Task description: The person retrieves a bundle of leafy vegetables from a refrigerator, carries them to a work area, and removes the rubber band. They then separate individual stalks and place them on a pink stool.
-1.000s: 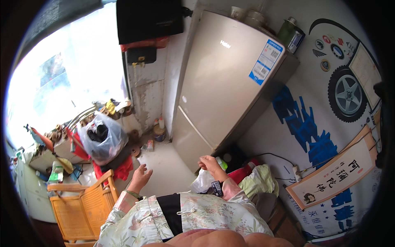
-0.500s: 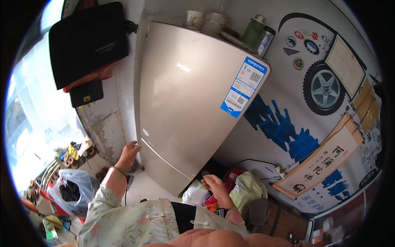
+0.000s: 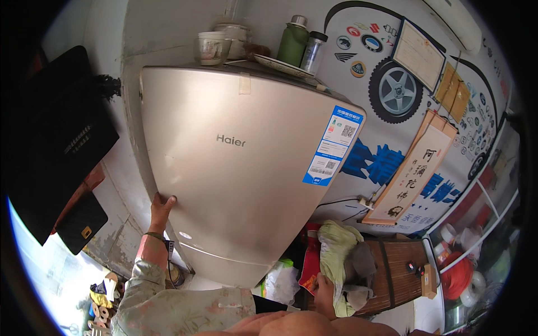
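While our left hand (image 3: 161, 211) touches its left edge, the fridge (image 3: 235, 173) stands to that hand's right | left thumb spread from fingers | right hand (image 3: 323, 288) beside green cloth (image 3: 335, 242); its grip we cannot tell

Hands: 2 tot., i.e. 1 bare L hand (image 3: 161, 213) + 1 bare R hand (image 3: 323, 294). Fridges: 1 beige metallic fridge (image 3: 235, 168), w/ 1 blue-and-white rect. label (image 3: 333, 147). Drinks containers w/ lids: 2, i.e. 1 green bottle w/ silver cap (image 3: 293, 43), 1 clear cylindrical tumbler w/ black lid (image 3: 314, 56). Printed black tyres (image 3: 397, 89) on wall: 2, 1 lg + 1 sm. White paper scroll w/ peach border (image 3: 408, 176): 1. Pale-green cloth (image 3: 338, 243): 1. Brown round spools (image 3: 110, 276): several, exact no. unclear.
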Demonstrator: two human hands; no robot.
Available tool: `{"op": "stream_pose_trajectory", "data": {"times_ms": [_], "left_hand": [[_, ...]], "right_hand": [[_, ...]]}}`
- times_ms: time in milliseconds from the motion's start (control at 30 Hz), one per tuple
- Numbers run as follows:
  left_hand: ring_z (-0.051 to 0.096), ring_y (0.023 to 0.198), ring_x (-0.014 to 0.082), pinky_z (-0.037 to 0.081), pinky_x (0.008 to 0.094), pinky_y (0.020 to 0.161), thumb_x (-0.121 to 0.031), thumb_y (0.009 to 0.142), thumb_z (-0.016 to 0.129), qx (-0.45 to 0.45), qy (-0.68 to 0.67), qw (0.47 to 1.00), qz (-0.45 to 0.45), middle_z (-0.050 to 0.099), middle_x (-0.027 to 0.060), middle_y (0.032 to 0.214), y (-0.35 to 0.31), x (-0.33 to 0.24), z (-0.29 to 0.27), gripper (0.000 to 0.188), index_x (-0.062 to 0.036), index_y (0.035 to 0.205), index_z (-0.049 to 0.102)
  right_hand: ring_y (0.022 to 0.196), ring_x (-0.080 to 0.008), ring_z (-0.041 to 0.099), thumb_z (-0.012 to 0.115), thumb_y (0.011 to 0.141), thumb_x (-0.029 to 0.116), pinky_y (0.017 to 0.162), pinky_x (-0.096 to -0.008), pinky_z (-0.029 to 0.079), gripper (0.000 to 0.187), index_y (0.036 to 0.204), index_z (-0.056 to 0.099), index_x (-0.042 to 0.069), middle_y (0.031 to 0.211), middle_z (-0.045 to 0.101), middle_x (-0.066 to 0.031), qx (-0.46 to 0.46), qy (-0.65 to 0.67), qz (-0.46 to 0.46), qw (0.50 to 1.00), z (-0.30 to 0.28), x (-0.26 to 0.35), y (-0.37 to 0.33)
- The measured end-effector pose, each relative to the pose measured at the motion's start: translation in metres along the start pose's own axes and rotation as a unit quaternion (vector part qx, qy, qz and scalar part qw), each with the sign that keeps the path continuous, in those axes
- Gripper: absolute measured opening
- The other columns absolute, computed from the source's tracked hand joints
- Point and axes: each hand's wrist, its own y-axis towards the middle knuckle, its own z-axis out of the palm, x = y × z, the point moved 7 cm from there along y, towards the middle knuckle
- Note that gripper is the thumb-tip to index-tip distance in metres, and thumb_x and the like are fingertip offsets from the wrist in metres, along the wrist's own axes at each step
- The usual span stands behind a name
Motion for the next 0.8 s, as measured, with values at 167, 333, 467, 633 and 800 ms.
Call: {"op": "stream_pose_trajectory", "data": {"times_ms": [167,333,467,633,800], "left_hand": [[0.057,0.105,0.0218,0.046,0.0349,0.09,-0.044,0.076,0.077,0.048,-0.081,0.995,0.034,0.06,0.0133,0.116,0.011,-0.007,0.002,0.078,0.0015,0.13,0.045],[0.056,0.105,0.0206,0.044,0.0346,0.092,-0.051,0.08,0.071,0.122,-0.102,0.987,0.019,0.06,0.0101,0.117,0.015,-0.01,0.005,0.078,0.0009,0.132,0.045],[0.057,0.104,0.0192,0.045,0.0326,0.09,-0.043,0.089,0.063,0.119,-0.087,0.989,0.013,0.061,0.0098,0.116,0.019,-0.005,0.004,0.063,0.0014,0.13,0.049],[0.055,0.106,0.0175,0.045,0.0338,0.091,-0.032,0.087,0.066,0.081,-0.148,0.986,0.015,0.059,0.0074,0.119,-0.012,0.003,-0.014,0.055,-0.003,0.131,0.049],[0.05,0.116,0.0206,0.043,0.0364,0.095,-0.038,0.079,0.075,0.059,-0.212,0.975,-0.01,0.051,0.01,0.129,-0.118,-0.023,-0.056,0.081,-0.0036,0.14,0.034]], "right_hand": [[0.054,-0.0093,0.048,0.059,0.093,0.027,0.05,-0.024,0.038,0.027,0.075,0.057,0.007,0.064,0.052,0.0,-0.008,-0.035,0.074,0.997,0.002,-0.019,-0.018],[0.056,-0.0098,0.051,0.06,0.093,0.026,0.052,-0.0241,0.041,0.024,0.079,0.059,0.006,0.067,0.055,-0.0011,0.077,-0.017,0.06,0.995,0.012,-0.033,-0.012],[0.059,-0.0091,0.052,0.062,0.091,0.028,0.053,-0.0229,0.041,0.026,0.082,0.061,0.004,0.072,0.059,-0.0022,0.128,-0.047,0.067,0.988,0.012,-0.043,-0.02],[0.064,-0.0111,0.056,0.06,0.093,0.024,0.06,-0.0244,0.047,0.021,0.088,0.061,0.003,0.076,0.06,-0.0039,0.1,-0.065,0.116,0.986,-0.014,-0.042,-0.042],[0.067,-0.0092,0.054,0.06,0.093,0.023,0.064,-0.0226,0.045,0.019,0.091,0.06,0.004,0.078,0.059,-0.0013,0.171,-0.069,0.074,0.98,-0.017,-0.029,-0.058]]}}
